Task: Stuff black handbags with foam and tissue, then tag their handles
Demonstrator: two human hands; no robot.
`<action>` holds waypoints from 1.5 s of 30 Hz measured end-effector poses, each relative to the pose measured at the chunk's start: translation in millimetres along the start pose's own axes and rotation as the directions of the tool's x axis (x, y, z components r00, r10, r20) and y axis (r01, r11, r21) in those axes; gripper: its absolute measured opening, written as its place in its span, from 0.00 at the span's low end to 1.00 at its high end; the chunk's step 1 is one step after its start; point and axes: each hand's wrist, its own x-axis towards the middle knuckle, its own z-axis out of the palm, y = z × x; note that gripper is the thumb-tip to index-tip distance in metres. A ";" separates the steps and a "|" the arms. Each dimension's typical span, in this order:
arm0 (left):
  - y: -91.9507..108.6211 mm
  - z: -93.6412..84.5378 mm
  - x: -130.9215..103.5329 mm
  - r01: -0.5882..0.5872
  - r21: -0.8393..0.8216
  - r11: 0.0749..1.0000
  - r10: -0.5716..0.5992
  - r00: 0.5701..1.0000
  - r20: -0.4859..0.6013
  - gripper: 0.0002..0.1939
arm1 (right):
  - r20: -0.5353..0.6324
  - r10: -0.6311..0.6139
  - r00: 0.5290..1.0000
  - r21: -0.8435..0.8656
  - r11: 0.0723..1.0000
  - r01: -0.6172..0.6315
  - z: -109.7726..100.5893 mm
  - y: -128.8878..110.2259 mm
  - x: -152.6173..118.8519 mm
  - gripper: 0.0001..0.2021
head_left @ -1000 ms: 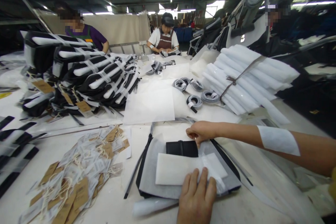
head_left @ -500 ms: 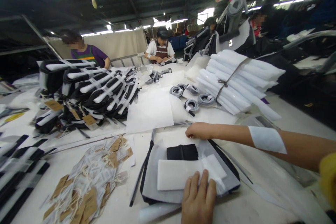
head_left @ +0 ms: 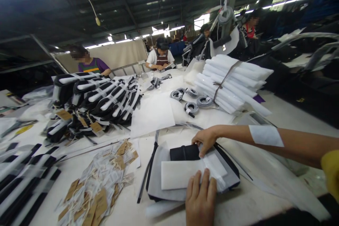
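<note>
A flat black bag (head_left: 234,173), its front covered by pale sheeting, lies in front of me. On it rest a black rolled pouch (head_left: 184,153) with a narrow band and a folded white foam sheet (head_left: 180,176). Clear film (head_left: 215,177) crosses the foam's right part. My left hand (head_left: 200,197) lies with fingers extended on the foam's lower edge. My right hand (head_left: 206,140) is at the pouch's right end, thumb apart from the fingers and pointing down onto the film; its other fingers are partly hidden.
Tags in clear packets (head_left: 100,180) lie heaped at left. Strapped black bags (head_left: 97,97) are stacked behind. Coiled grey straps (head_left: 204,101) and a tied bundle of white foam (head_left: 230,81) lie farther back. Co-workers (head_left: 160,56) are across the table.
My right hand has moved down from above the bag to the pouch's right end, its thumb parting from the fingers. My left hand stays on the foam. The view has shifted slightly.
</note>
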 end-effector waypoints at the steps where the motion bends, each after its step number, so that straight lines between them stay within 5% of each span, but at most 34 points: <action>1: 0.3 -0.9 -1.1 0.005 -0.004 1.000 -0.005 1.000 0.017 0.15 | 0.023 -0.005 1.000 0.026 1.000 0.005 -0.6 1.3 1.5 0.41; 5: 1.6 3.0 -7.5 0.010 -0.002 1.000 -0.010 0.998 0.069 0.13 | 0.075 -0.023 0.997 0.094 0.995 0.016 -3.5 0.5 2.2 0.36; 9: 3.7 15.5 -14.8 0.042 0.018 0.999 -0.042 0.999 0.010 0.11 | -0.023 -0.007 1.000 0.064 0.998 0.009 -1.6 -8.8 -10.0 0.36; 13: 2.5 12.5 -12.7 0.029 0.011 1.000 -0.030 0.999 0.040 0.09 | -0.114 0.017 0.993 -0.013 1.000 -0.019 10.7 -18.9 -27.5 0.51; 17: -1.8 -1.1 -5.9 -0.021 -0.003 1.000 0.021 0.988 0.152 0.11 | -0.080 0.070 0.994 0.015 0.997 -0.069 16.4 -19.1 -26.4 0.62; 30: -3.6 -2.0 -4.7 -0.011 -0.029 1.000 0.015 0.991 0.136 0.13 | 0.001 -0.004 1.000 0.278 0.961 0.004 9.5 14.4 8.4 0.45; 35: -5.7 -2.5 -5.2 -0.035 -0.038 0.999 0.041 0.984 0.173 0.14 | -0.115 0.003 0.993 0.223 0.974 0.023 10.4 11.0 -1.7 0.34; 40: -8.9 -0.2 -5.4 -0.047 -0.026 0.999 0.050 0.992 0.117 0.13 | -0.464 0.032 0.885 0.074 0.997 0.003 39.3 -20.1 -39.7 0.21; 45: -15.5 -12.6 4.9 -0.149 -0.036 0.988 0.153 0.950 0.273 0.16 | -0.695 -0.163 0.700 -0.133 0.986 0.097 123.6 -51.4 -81.5 0.19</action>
